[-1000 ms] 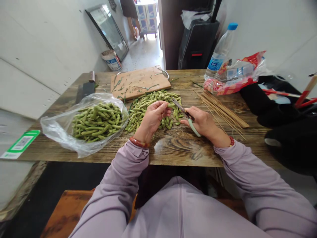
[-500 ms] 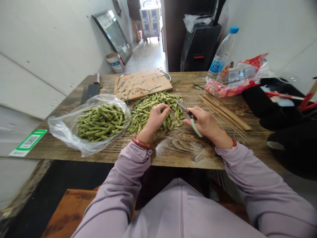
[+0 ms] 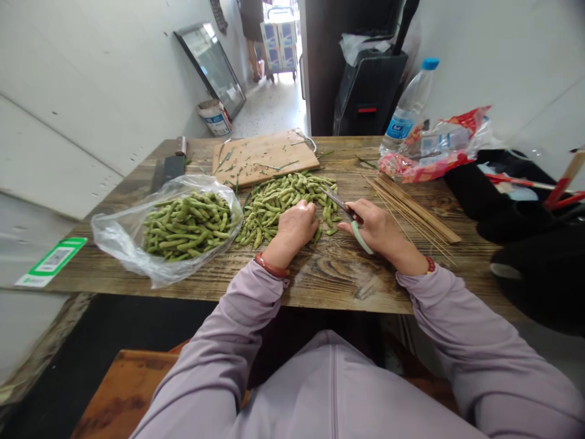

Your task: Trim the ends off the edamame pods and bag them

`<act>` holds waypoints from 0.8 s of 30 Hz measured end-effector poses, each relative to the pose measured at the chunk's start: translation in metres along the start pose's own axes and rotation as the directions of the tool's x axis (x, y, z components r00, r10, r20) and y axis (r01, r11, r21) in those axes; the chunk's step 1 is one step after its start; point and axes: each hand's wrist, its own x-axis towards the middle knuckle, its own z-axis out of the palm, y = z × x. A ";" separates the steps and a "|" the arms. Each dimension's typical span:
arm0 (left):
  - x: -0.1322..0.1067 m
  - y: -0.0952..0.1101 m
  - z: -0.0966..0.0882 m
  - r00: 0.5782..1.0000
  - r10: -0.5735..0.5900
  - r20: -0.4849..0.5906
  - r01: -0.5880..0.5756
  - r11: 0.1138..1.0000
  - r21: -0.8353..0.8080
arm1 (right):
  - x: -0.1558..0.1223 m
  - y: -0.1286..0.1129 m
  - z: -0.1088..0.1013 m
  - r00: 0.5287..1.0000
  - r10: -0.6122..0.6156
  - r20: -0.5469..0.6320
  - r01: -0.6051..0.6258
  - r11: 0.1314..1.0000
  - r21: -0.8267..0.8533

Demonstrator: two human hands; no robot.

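A loose pile of green soybean pods point(image 3: 274, 198) lies on the wooden table point(image 3: 256, 280). At the pile's near edge is my left hand point(image 3: 297, 228), its fingers curled closed; whatever they may pinch is hidden behind the knuckles. My right hand point(image 3: 377, 228) grips scissors point(image 3: 361, 236) with pale green handles, the blades pointing left and away over the pile's right part. To the left, a clear plastic bag point(image 3: 119, 235) lies open, heaped with more pods point(image 3: 185, 225).
Behind the pile is a wooden cutting board point(image 3: 265, 160) strewn with green scraps. A cleaver point(image 3: 169, 167) lies left of it. Bamboo skewers point(image 3: 411, 207), a water bottle point(image 3: 406, 113), red-printed packaging point(image 3: 434, 149) and a black holder point(image 3: 484, 183) occupy the right side. A person point(image 3: 252, 30) stands by stacked boxes point(image 3: 280, 46).
My left hand has moved slightly right and toward me, turning so its knuckles face up. My right hand with the scissors stays almost in place.
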 end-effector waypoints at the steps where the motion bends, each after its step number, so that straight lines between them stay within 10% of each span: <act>1: 0.000 -0.001 0.000 1.000 0.006 0.002 -0.006 1.000 0.001 | 0.000 0.001 0.000 1.000 0.002 -0.001 -0.002 1.000 0.000; 24: -0.004 -0.005 -0.014 0.994 0.054 0.093 -0.063 0.993 0.096 | -0.001 0.007 0.006 1.000 -0.001 -0.012 0.001 1.000 0.026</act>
